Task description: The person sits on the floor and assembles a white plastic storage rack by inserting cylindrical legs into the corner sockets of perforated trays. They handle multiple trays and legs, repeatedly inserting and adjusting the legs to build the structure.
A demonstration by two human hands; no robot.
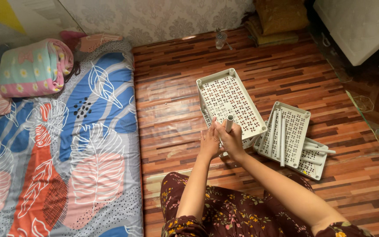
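Note:
A cream perforated plastic shelf tray [230, 94] is raised off the wooden floor on short legs in front of me. My right hand [232, 139] is shut on a white plastic tube [229, 123], held upright at the tray's near corner. Beside it, my left hand [208, 141] presses against the same corner, its fingers partly hidden behind the right hand. To the right lie two more perforated trays, the upper one [295, 119] carrying several loose white tubes [282, 139] and overlapping the lower one [314, 167].
A patterned mattress [62, 149] fills the left side, with a folded floral blanket [33, 68] at its head. A small glass bottle [219, 39] stands by the wall. Cushions [278, 19] and a white cabinet [365, 26] are at the back right. My lap in a floral dress [229, 210] is below.

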